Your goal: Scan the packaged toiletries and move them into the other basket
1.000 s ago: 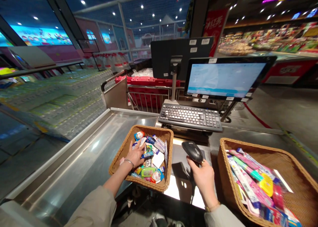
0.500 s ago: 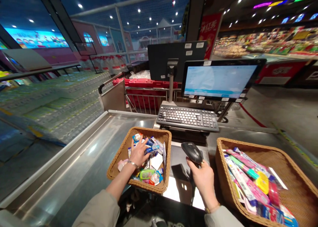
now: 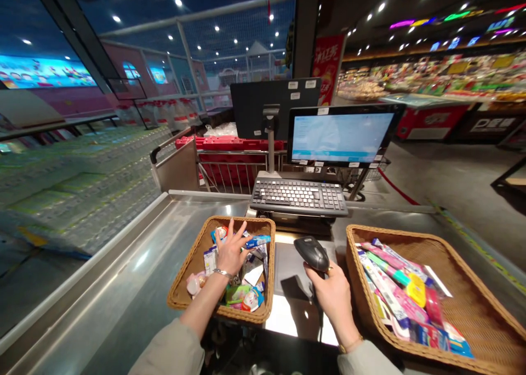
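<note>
My left hand (image 3: pixel 233 253) is inside the smaller wicker basket (image 3: pixel 175 287), palm down with its fingers spread over the goods. A narrow blue box (image 3: pixel 258 241) lies against its thumb side; whether the thumb presses on it I cannot tell. Around the hand are a green packet (image 3: pixel 237 295), a blue-and-white wrapped treat (image 3: pixel 252 298), a white card (image 3: pixel 253 275) and a pinkish item (image 3: pixel 195 283). Closed round the handle of a black barcode scanner (image 3: pixel 311 253) is my right hand (image 3: pixel 333 293), above the counter between the two baskets. The scanner's head tilts up and left.
On the right stands a larger wicker basket (image 3: pixel 485 315) with colourful packaged goods, among them a yellow round item (image 3: pixel 415 290). Behind the scanner are a keyboard (image 3: pixel 298 195) and a lit screen (image 3: pixel 339 138). A raised metal edge (image 3: pixel 82 276) borders the steel counter at left.
The view has turned slightly right. My left hand and the blue box have shifted rightward within the smaller basket. My right hand still holds the scanner over the counter.
</note>
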Action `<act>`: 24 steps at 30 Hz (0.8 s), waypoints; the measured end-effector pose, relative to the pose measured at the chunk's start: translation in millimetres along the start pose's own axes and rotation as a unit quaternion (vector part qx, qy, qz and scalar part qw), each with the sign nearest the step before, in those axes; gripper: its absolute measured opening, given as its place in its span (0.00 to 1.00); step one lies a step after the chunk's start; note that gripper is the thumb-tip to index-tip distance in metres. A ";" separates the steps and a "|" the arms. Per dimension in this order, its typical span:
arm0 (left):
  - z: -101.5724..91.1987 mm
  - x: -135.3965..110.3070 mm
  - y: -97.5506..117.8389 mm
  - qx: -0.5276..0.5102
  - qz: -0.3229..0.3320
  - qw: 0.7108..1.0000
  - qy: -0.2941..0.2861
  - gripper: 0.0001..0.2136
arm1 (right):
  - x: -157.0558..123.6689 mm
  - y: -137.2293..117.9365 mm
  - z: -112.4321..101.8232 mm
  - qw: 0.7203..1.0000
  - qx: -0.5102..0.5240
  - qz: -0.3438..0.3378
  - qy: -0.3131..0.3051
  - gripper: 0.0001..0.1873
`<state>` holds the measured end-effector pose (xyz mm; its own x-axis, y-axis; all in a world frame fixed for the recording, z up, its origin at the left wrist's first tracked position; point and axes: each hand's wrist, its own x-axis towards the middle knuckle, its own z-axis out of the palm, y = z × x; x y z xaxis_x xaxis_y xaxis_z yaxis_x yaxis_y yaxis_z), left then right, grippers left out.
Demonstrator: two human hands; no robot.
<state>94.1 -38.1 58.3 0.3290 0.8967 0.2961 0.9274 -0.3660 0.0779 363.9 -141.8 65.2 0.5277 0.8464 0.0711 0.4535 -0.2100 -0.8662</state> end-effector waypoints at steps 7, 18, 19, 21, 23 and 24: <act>-7.1 10.9 19.8 -0.013 0.019 1.000 0.014 0.15 | 0.0 6.7 -4.3 1.000 0.009 -0.030 0.002 0.24; -5.8 28.1 51.2 -0.025 0.048 0.998 0.029 0.17 | -3.7 6.2 -17.2 0.997 -0.020 -0.076 -0.011 0.18; -5.3 29.6 53.7 -0.029 0.047 0.998 0.029 0.17 | -4.1 5.8 -18.5 0.997 -0.022 -0.078 -0.012 0.18; -4.2 32.4 58.3 -0.040 0.045 0.998 0.030 0.16 | -4.6 5.1 -20.9 0.996 -0.023 -0.080 -0.015 0.17; -3.0 34.8 62.3 -0.050 0.049 0.997 0.033 0.16 | -5.1 4.4 -23.0 0.996 -0.023 -0.085 -0.018 0.16; -2.4 35.9 64.1 -0.053 0.053 0.997 0.035 0.16 | -5.3 4.0 -23.9 0.996 -0.022 -0.088 -0.019 0.15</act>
<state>165.0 -30.0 76.2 0.4082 0.8331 0.3733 0.8627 -0.4857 0.1407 380.1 -158.8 73.2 0.4102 0.8898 0.2002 0.5679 -0.0774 -0.8195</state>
